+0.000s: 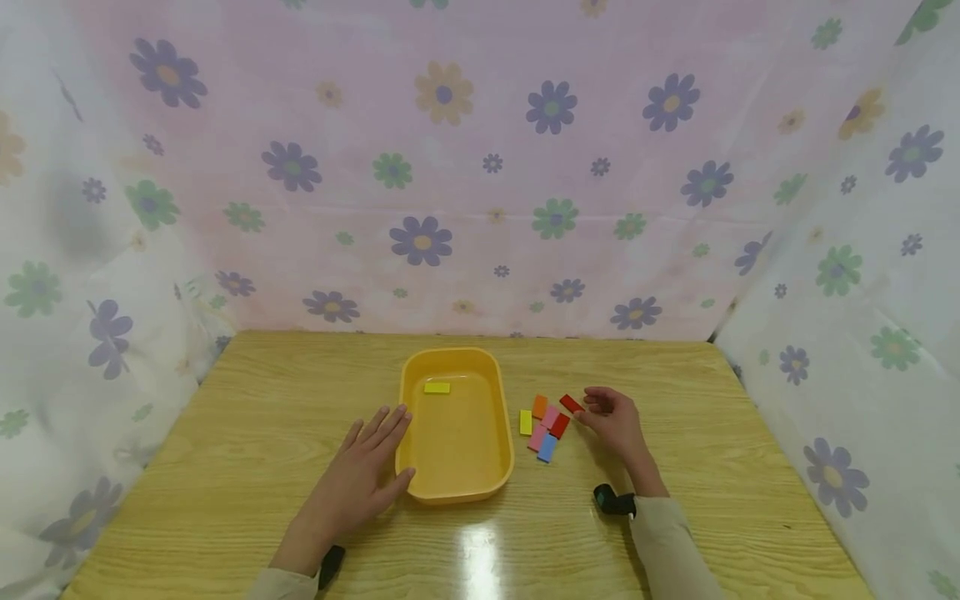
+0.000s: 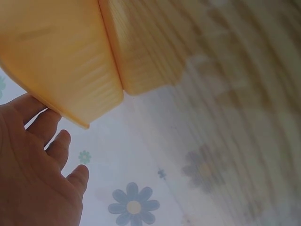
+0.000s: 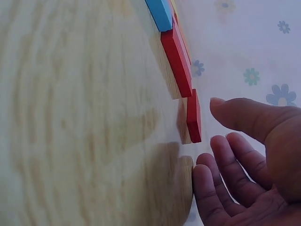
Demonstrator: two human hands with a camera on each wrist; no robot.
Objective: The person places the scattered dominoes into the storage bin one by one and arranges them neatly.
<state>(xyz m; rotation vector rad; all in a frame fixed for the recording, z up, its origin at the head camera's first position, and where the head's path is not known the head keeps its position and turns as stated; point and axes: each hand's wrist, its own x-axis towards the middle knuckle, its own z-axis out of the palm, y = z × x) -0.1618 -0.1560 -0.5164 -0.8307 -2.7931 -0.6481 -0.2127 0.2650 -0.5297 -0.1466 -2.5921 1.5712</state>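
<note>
A yellow plastic tub (image 1: pixel 454 497) stands on the table, with one flat yellow block (image 1: pixel 437 388) inside. My left hand (image 1: pixel 363 479) lies with spread, nearly straight fingers along its left rim; the left wrist view shows fingertips against the tub wall (image 2: pixel 61 56). Right of the tub my right hand (image 1: pixel 617 423) is beside a red block (image 1: pixel 572 403), thumb and fingers parted around its near end. In the right wrist view this red block (image 3: pixel 194 117) lies just beyond the thumb and fingertips, with no pinch visible.
Left of that block lies a loose cluster: an orange block (image 1: pixel 539 407), a yellow one, two pink ones, another red block (image 1: pixel 558 426) and a blue block (image 1: pixel 547 447). Flowered cloth (image 1: pixel 480 275) hangs behind and at both sides of the wooden table (image 1: pixel 712 400).
</note>
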